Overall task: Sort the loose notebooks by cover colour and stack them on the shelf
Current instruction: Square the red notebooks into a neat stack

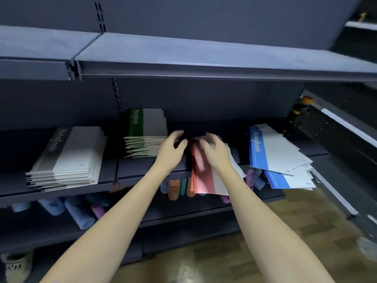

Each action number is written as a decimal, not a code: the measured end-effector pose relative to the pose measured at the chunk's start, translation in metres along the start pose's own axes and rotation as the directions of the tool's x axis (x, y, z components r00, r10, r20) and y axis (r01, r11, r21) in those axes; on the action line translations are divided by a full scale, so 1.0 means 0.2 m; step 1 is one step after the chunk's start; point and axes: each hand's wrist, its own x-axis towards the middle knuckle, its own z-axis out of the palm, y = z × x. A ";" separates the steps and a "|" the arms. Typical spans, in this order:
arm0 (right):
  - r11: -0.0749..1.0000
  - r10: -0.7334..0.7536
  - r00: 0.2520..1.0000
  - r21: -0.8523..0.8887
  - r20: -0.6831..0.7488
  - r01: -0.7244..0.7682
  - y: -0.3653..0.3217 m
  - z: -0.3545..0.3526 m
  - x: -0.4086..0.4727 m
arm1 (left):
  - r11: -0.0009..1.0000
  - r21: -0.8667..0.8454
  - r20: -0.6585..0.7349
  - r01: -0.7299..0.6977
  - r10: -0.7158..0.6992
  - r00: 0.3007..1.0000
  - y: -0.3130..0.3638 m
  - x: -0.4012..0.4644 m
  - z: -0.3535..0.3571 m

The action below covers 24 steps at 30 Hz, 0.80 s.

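Four notebook piles lie on the middle shelf (106, 180): a grey stack (69, 158) at the left, a green stack (145, 133) further back, a red stack (204, 176) in the middle that overhangs the shelf's front edge, and a loose, fanned-out blue pile (279, 158) at the right. My left hand (171, 150) hovers just left of the red stack, fingers spread and loosely curved, holding nothing. My right hand (214, 152) is on top of the red stack with its fingers curled over the far end. Blur hides whether it grips.
A bare shelf board (204, 56) juts out above the notebooks. The shelf below holds rolled cloths (79, 213) and small bottles (174, 188). A dark fixture (334, 135) stands at the right over a wooden floor (285, 231).
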 end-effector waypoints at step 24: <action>0.997 0.077 0.997 -0.001 -0.012 -0.077 0.54 -0.24 -0.16 | 0.952 -0.101 -0.312 0.290 -0.307 0.899 0.03 -0.31 0.61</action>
